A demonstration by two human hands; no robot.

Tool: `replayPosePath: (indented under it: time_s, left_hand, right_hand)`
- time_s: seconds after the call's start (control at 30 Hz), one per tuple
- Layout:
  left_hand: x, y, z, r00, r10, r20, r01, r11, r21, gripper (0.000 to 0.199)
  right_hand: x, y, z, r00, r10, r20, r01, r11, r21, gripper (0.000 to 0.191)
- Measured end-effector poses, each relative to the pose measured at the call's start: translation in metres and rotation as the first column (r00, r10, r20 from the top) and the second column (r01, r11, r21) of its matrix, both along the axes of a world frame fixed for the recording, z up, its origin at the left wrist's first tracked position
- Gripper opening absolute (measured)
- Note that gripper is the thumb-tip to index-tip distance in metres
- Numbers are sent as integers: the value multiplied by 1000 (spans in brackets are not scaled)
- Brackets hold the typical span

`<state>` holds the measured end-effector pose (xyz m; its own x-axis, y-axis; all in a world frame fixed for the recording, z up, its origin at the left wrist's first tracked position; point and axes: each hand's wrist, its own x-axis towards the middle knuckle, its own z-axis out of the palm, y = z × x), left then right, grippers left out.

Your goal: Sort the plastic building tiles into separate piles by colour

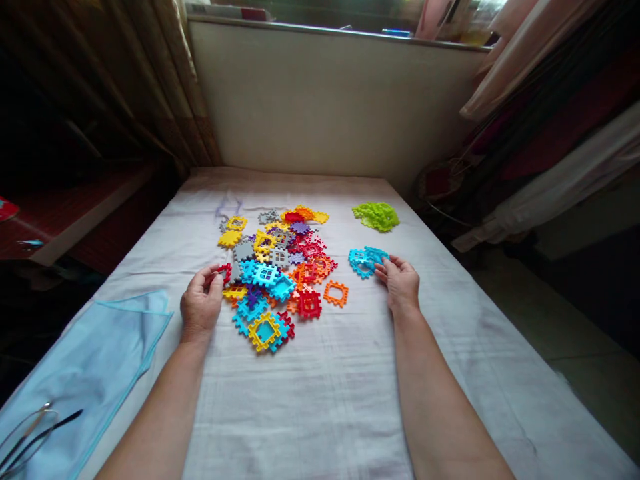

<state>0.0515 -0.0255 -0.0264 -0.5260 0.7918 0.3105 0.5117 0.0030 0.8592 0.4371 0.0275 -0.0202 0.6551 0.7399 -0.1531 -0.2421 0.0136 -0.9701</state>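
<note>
Between the thumb and fingers of my left hand (201,303) is a red interlocking tile (226,273), at the left edge of a mixed pile. My right hand (401,283) is closed on the edge of a blue interlocking tile (376,254), whose far side lies over another blue tile (359,260). The pile between my hands holds red, orange, yellow, grey, purple and blue notched plastic tiles, some with window cut-outs. Near its front lies a yellow frame tile (264,332). An orange frame tile (335,293) lies flat at the pile's right side.
A heap of lime-green tiles (376,217) sits at the back right of the white-covered table (320,413). On the left are a light blue cloth (110,360) and a pair of glasses (37,433). Behind the table rises a pale wall (320,107).
</note>
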Motion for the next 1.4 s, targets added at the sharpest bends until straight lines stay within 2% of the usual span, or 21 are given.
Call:
replayPosePath:
  time_s: [0.2, 0.4, 0.53, 0.63, 0.77, 0.87, 0.97, 1.07, 1.2, 1.4]
  left_hand:
    - [1, 1, -1, 1000, -7, 27, 7, 1000, 12, 39]
    - [2, -1, 1, 999, -16, 33, 16, 1000, 4, 41]
    - [3, -1, 3, 1000, -2, 26, 2, 1000, -1, 41]
    - [4, -2, 3, 1000, 4, 13, -4, 1000, -2, 41]
    - [5, -3, 3, 1000, -2, -6, 2, 1000, 4, 39]
    - [3, -3, 2, 1000, -17, -11, 17, 1000, 6, 39]
    - [2, -2, 0, 1000, -15, -23, 15, 1000, -2, 40]
    - [1, -1, -2, 999, -11, -38, 11, 1000, -14, 39]
    - [2, -1, -2, 999, -13, -46, 13, 1000, -7, 40]
    - [3, -2, 1, 998, -18, -55, 18, 1000, -11, 39]
  right_hand:
    - [0, -1, -3, 998, -18, 63, 17, 1000, 15, 25]
    - [-2, -2, -3, 971, 5, 238, -11, 1000, 23, 31]
    - [-19, -3, 2, 914, 108, 392, -120, 993, 5, 35]
    - [-49, -12, 7, 788, 258, 558, -316, 949, 7, 33]
    - [-99, -36, 14, 478, 369, 797, -563, 826, -44, 22]
    - [-129, -55, 14, 251, 335, 908, -628, 770, -111, 19]
    - [-144, -65, 10, 126, 305, 944, -606, 777, -171, 28]
    - [-150, -69, 7, 88, 316, 945, -570, 794, -212, 31]
    - [-153, -69, 10, 82, 322, 943, -554, 801, -225, 20]
    - [-145, -64, 18, 123, 362, 924, -547, 801, -241, 17]
